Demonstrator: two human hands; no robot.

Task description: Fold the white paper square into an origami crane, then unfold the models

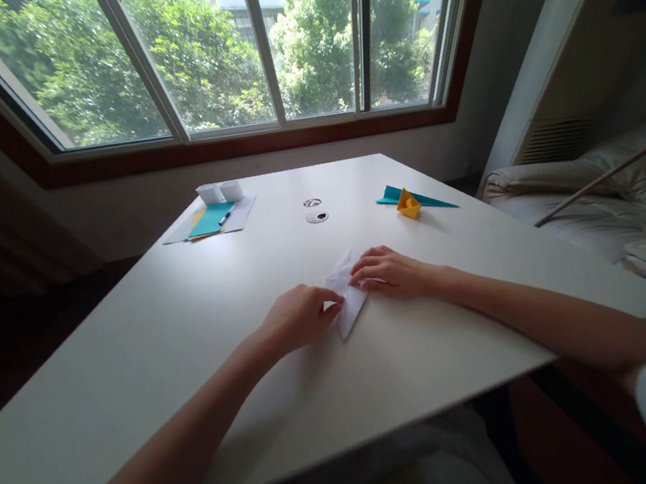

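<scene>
A folded sheet of white paper (350,311) lies on the table in front of me, narrowing to a point at the near end. My left hand (303,312) is at its left edge, thumb and forefinger closed on the paper and the other fingers curled out of sight. From the right, my right hand (391,270) rests on the paper's upper right part, its fingers stretched out and slightly apart. Part of the folds is hidden under the fingertips.
On the white table (233,288), a yellow origami piece (408,204) stands before a teal paper plane (435,200). Two small round items (317,217) lie at the middle back. Back left are teal paper (211,219), a pen (225,218) and white containers (222,192).
</scene>
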